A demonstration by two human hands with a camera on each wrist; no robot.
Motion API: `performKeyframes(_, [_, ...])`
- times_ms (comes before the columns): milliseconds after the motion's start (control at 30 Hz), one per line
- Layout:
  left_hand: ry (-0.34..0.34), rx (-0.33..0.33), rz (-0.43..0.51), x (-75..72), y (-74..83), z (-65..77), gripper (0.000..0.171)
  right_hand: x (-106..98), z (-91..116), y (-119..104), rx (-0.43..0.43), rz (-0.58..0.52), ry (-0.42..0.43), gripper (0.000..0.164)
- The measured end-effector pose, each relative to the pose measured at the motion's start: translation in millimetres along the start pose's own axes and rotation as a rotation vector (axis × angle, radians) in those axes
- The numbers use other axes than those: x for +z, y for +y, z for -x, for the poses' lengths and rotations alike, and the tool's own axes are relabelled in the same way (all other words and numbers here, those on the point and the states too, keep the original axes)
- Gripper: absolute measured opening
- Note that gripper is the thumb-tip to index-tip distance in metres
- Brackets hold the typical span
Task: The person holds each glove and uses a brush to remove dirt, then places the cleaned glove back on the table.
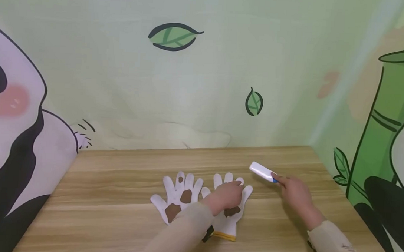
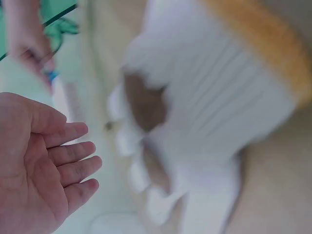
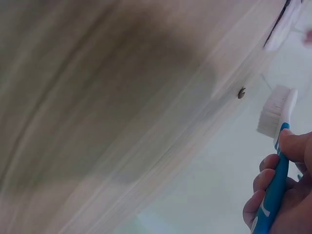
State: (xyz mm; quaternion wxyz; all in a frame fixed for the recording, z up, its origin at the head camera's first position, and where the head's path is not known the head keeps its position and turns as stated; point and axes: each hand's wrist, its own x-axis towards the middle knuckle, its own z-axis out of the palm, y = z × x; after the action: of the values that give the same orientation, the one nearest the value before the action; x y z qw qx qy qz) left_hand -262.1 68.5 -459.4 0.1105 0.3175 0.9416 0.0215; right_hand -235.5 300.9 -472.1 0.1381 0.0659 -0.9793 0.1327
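Observation:
Two white knit gloves with brown patches lie side by side on the wooden table: the left glove [image 1: 177, 196] and the right glove [image 1: 226, 226], which has a yellow cuff. My left hand [image 1: 229, 195] is over the right glove and covers part of it. In the left wrist view its palm [image 2: 34, 180] shows with loosely straight fingers, holding nothing. My right hand [image 1: 295, 194] grips a brush [image 1: 261, 171] to the right of the gloves. The right wrist view shows the brush's blue handle [image 3: 274, 195] in curled fingers, with white bristles [image 3: 271, 114] beyond.
The wooden table [image 1: 113, 175] meets a pale green wall [image 1: 206, 85] printed with leaves, pandas and bamboo. A small dark spot [image 3: 241, 92] shows near the table's edge in the right wrist view.

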Motion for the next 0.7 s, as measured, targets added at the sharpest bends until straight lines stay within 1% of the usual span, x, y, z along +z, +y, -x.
performKeyframes(33, [0.026,0.015,-0.001,-5.1,-4.1,2.6,0.035,-0.7,0.8,-1.7,-0.006,0.003,-0.008,0.034])
performKeyframes(100, [0.082,0.037,-0.04,-12.5,-10.9,9.2,0.038,-0.9,2.5,-4.3,-0.014,0.013,-0.019,0.034])
performKeyframes(200, [0.118,0.057,-0.116,-17.9,-16.7,23.7,0.04,0.6,4.9,-5.3,-0.011,0.016,-0.021,0.033])
performKeyframes(300, [0.14,0.061,-0.159,-14.7,-21.5,37.9,0.039,0.1,7.0,-7.2,-0.015,0.012,-0.016,0.033])
performKeyframes(400, [0.163,0.062,-0.162,-11.4,-26.8,52.3,0.034,-2.1,9.0,-13.4,-0.031,0.014,-0.011,0.033])
performKeyframes(433, [0.174,0.058,-0.142,-10.2,-28.6,56.9,0.03,-3.1,9.9,-15.9,-0.038,0.015,-0.01,0.033])
performKeyframes(500, [0.206,0.067,-0.139,-7.7,-32.1,66.3,0.023,-4.7,11.9,-20.9,-0.054,0.019,-0.003,0.034])
performKeyframes(600, [0.251,0.086,-0.143,-2.6,-36.0,80.5,0.018,-6.2,16.1,-27.0,-0.074,0.019,0.01,0.034])
performKeyframes(633, [0.264,0.088,-0.143,-0.5,-36.8,84.8,0.019,-6.5,17.8,-28.2,-0.08,0.02,0.016,0.034])
performKeyframes(700, [0.293,0.102,-0.173,4.8,-37.8,92.4,0.023,-6.6,21.5,-30.5,-0.096,0.018,0.031,0.033])
